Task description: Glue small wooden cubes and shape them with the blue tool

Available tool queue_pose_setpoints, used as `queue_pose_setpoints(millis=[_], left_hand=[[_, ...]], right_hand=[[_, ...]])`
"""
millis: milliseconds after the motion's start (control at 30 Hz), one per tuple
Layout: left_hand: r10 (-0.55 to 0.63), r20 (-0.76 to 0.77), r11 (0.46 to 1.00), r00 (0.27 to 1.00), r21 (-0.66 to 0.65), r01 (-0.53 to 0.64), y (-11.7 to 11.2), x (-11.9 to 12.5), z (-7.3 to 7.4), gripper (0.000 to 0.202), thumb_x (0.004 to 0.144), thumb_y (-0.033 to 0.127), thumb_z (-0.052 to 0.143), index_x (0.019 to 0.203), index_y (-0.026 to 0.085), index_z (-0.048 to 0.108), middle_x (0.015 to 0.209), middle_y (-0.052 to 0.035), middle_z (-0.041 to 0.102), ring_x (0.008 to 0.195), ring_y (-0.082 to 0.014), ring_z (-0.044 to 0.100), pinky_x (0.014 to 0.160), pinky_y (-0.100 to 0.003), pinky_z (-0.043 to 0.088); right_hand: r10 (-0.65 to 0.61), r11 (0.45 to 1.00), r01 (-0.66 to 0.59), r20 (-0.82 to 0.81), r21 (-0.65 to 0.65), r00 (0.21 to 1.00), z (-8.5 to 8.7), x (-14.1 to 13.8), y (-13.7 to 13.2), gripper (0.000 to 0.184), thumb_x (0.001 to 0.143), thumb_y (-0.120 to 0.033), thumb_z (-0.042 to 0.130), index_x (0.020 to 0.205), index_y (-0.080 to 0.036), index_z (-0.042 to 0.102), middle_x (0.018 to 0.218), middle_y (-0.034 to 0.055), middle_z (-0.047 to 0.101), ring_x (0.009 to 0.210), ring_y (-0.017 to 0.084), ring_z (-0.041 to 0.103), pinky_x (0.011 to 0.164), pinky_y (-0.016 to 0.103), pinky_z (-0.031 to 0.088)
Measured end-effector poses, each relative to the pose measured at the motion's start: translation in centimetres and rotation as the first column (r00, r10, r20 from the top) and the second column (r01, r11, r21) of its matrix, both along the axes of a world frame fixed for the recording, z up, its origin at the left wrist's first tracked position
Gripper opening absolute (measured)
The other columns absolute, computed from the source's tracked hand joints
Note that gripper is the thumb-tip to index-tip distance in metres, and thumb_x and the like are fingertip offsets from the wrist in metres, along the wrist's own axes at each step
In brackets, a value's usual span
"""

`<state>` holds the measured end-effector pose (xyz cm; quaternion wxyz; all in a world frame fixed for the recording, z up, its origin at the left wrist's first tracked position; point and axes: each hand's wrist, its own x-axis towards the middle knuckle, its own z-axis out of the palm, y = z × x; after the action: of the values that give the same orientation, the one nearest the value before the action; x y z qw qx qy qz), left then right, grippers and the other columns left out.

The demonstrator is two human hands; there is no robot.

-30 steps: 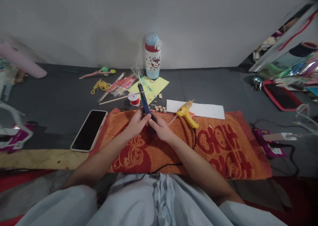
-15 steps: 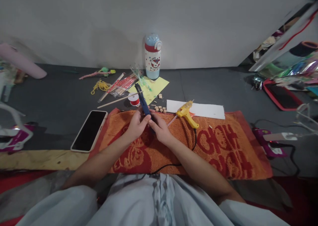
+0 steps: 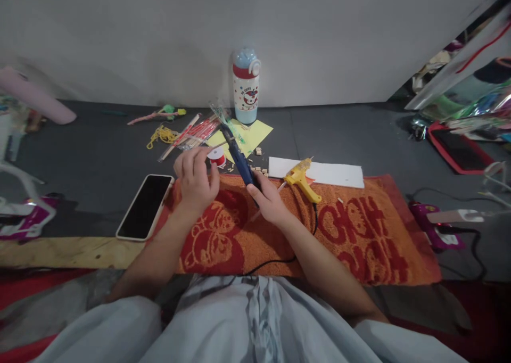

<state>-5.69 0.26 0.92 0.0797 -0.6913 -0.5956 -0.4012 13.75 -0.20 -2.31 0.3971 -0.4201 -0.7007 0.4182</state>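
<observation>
My right hand [image 3: 269, 203] rests on the orange towel [image 3: 359, 230] and grips a dark blue hand tool [image 3: 238, 158], which points up and away toward the yellow paper [image 3: 253, 134]. My left hand [image 3: 194, 182] is lifted at the towel's far left corner with its fingers curled round a thin wooden stick [image 3: 215, 147]. Only the stick's end shows past the fingertips. A small red spool [image 3: 217, 159] sits just beyond that hand. A yellow glue gun [image 3: 300, 179] lies on the towel to the right of my right hand, with its black cord running back toward me.
A phone [image 3: 144, 206] lies face up left of the towel. A white strip [image 3: 335, 172] and several small wooden cubes [image 3: 259, 168] lie along the far edge. A water bottle [image 3: 245, 86] stands by the wall, sticks and straws [image 3: 191, 134] to its left, clutter at the right.
My hands have parted. The left hand moved left and away to the stick by the red spool and closed on it. The right hand kept the blue tool, tilted further right.
</observation>
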Motion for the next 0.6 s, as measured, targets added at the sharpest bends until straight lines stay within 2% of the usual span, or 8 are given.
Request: queue_pose_setpoints(millis=[100,233,367,500,600], left_hand=[[0.005,-0.057,0.998,0.998,-0.065,-0.008,0.7,-1.0,-0.2,0.032,0.090,0.027,0.046,0.117,0.017,0.058,0.120,-0.0145,0.060,0.120,-0.0273,0.051,0.106,-0.043,0.033],[-0.029,-0.094,0.983,0.995,-0.184,0.012,1.0,-1.5,-0.7,0.028,0.091,0.022,0.039,0.103,0.017,0.064,0.092,-0.0093,0.065,0.097,-0.0227,0.060,0.089,-0.034,0.042],[-0.021,-0.043,0.980,0.999,-0.197,0.012,0.7,-1.1,-0.4,0.023,0.089,0.018,0.041,0.091,0.020,0.065,0.080,-0.0049,0.061,0.083,-0.0185,0.059,0.078,-0.028,0.041],[-0.004,-0.011,0.981,1.000,-0.196,0.002,0.5,-0.5,-0.2,0.021,0.086,0.014,0.042,0.081,0.019,0.062,0.076,-0.0035,0.061,0.078,-0.0166,0.057,0.072,-0.026,0.039],[0.020,-0.023,0.983,1.000,-0.183,-0.024,0.5,-0.2,-0.3,0.020,0.086,0.015,0.043,0.080,0.018,0.062,0.076,-0.0038,0.063,0.076,-0.0162,0.058,0.070,-0.025,0.040]], right_hand=[[0.032,0.999,-0.033,0.075,0.014,0.997,0.3,0.4,0.0,0.058,0.092,-0.056,0.037,0.130,-0.014,0.047,0.122,0.0183,0.061,0.116,0.031,0.056,0.102,0.048,0.041],[0.054,0.998,-0.057,0.138,0.018,0.989,0.5,0.5,-0.2,0.056,0.093,-0.052,0.038,0.133,-0.013,0.045,0.128,0.0199,0.058,0.119,0.031,0.054,0.104,0.050,0.040],[0.045,0.999,-0.046,0.135,0.006,0.990,0.4,0.4,-0.2,0.055,0.093,-0.051,0.038,0.131,-0.012,0.047,0.126,0.0195,0.059,0.118,0.031,0.055,0.104,0.048,0.040],[0.012,1.000,-0.015,0.140,0.021,0.990,0.2,0.2,-0.2,0.052,0.093,-0.049,0.041,0.131,-0.014,0.047,0.127,0.0188,0.059,0.118,0.031,0.055,0.103,0.049,0.041],[-0.002,0.999,-0.003,0.145,0.034,0.989,0.2,0.1,-0.3,0.053,0.093,-0.050,0.039,0.129,-0.013,0.048,0.124,0.0188,0.060,0.116,0.031,0.056,0.101,0.049,0.043]])
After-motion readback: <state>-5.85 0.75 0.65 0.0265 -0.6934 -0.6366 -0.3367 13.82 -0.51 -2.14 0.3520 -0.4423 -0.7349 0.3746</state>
